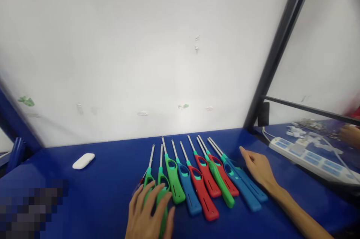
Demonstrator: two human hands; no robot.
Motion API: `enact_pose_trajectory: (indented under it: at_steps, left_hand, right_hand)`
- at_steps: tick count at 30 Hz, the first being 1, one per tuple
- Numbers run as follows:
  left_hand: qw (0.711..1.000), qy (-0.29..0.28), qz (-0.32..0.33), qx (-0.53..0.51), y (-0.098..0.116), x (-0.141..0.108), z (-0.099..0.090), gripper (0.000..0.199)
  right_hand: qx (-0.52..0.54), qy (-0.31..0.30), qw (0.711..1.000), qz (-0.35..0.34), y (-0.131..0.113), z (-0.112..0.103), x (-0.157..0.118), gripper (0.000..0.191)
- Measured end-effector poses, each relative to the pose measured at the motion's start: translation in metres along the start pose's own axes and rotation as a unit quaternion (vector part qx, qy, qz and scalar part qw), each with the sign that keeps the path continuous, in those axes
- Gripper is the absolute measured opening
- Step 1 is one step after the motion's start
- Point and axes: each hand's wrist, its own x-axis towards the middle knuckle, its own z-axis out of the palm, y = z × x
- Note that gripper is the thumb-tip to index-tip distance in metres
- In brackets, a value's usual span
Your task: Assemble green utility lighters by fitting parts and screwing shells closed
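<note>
Long-nosed lighters lie fanned out across the blue table, metal tips toward the wall. My left hand (149, 209) rests over the two leftmost green lighters, fingers spread; one green lighter (163, 182) shows between and beyond the fingers. Right of it are a green lighter (174, 182), a blue lighter (189, 190) and a red lighter (204, 196). Farther right, another green lighter (221, 182) lies on its edge among red ones, beside blue lighters (243, 188). My right hand (257, 166) lies by the rightmost blue lighter, fingers curled under; what they hold, if anything, is hidden.
A white case (83, 161) sits on the blue table (92, 201) at left. At right are a dark metal post (277, 51), a white power strip (312, 158) and scattered white pieces (298, 132). Another person's hand (350, 136) shows at the far right edge.
</note>
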Motion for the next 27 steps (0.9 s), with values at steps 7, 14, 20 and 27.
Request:
enact_pose_trajectory:
  at_steps: [7,14,20,27]
  left_hand:
    - [0.979,-0.068,-0.191,0.023,-0.05,-0.024,-0.015,0.032]
    - [0.951,-0.255,-0.177,-0.003,-0.073,-0.019,0.003,0.029]
    - [0.912,-0.339,-0.224,0.06,-0.108,0.01,0.004,0.035]
    - [0.886,-0.34,-0.282,0.138,-0.139,0.079,0.024,0.041]
  right_hand:
    - [-0.025,0.014,1.0,0.005,0.002,0.005,0.004,0.036]
    - [-0.031,0.029,0.999,-0.029,0.007,0.011,0.008,0.035]
    - [-0.042,0.038,0.997,-0.052,0.01,0.016,0.009,0.035]
    - [-0.083,0.04,0.995,-0.043,-0.011,0.001,0.057,0.037]
